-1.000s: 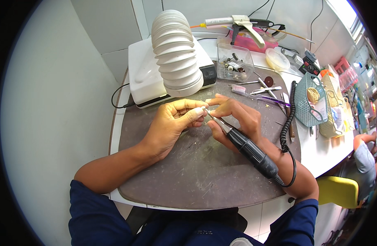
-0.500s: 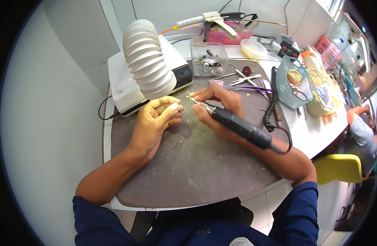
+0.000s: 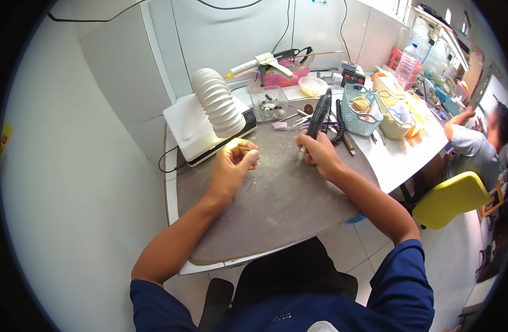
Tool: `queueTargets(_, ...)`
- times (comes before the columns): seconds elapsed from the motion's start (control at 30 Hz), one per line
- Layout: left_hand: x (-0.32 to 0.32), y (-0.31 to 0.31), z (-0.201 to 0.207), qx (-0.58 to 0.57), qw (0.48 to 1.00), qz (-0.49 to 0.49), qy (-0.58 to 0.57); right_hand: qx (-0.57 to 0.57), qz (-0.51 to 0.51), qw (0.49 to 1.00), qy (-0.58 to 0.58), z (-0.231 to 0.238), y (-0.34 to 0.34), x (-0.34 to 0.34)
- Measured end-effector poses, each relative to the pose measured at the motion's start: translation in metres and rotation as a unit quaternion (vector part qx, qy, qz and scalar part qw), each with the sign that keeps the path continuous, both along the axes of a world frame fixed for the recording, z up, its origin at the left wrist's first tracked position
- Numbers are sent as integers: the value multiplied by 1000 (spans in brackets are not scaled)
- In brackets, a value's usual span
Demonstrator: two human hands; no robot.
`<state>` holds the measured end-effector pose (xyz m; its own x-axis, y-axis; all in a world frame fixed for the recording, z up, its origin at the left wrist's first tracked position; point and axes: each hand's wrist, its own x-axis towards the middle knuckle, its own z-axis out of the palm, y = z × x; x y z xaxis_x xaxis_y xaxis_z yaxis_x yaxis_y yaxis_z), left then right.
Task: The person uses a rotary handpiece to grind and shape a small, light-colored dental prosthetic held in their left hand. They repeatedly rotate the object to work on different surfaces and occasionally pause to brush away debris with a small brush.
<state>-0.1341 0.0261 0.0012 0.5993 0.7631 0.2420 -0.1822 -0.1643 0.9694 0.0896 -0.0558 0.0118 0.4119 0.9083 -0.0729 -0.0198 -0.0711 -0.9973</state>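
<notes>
The right hand [image 3: 318, 156] is gripping a black electric nail drill [image 3: 318, 119] like a pen, fingers wrapped tightly around its lower end. The drill is standing nearly upright, its thin metal tip pointing down just above the brown mat [image 3: 276, 199], and its black coiled cord [image 3: 338, 124] is curling away behind the hand toward the back of the desk.

The left hand [image 3: 233, 166] is resting on the mat, well apart from the right, curled into a loose fist with the thumb pressing against the fingertips [image 3: 251, 157]. Something small and pale seems to be pinched there, but it is too tiny to tell what it is.

Just behind the left hand, a white dust collector [image 3: 196, 130] with a ribbed white hose [image 3: 218, 108] is sitting at the mat's far edge. A clear plastic box [image 3: 267, 102] of small bits is standing beside it, and loose metal tools [image 3: 295, 116] are lying near the drill. 2 woven baskets, 1 teal [image 3: 360, 113] and 1 cream [image 3: 396, 113], are sitting to the right on the white table [image 3: 397, 160].

Farther right, another person in a grey shirt [image 3: 475, 152] is sitting at the table, behind a yellow chair [image 3: 453, 199].
</notes>
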Motion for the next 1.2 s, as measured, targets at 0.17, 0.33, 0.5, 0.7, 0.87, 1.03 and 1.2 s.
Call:
queueTargets(0.17,4,-18,4,45,998,-28,29,-42,48,967,-246,-6,-57,27)
queueTargets(0.33,-1,-14,-3,67,996,-25,59,-108,102,866,-477,26,-91,-8)
queueTargets(0.5,2,-15,-5,55,997,-5,47,-156,159,748,-625,46,-79,-11)
queueTargets(0.7,5,-10,-3,51,998,20,40,31,11,781,-623,58,-17,49)
queueTargets(0.87,5,-12,-3,-21,999,42,20,28,91,740,-666,34,29,86)
queueTargets(1.03,17,-6,7,-121,992,33,18,76,115,738,-660,14,41,92)
queueTargets(1.2,37,2,1,-144,988,-2,-53,184,102,760,-615,18,27,84)
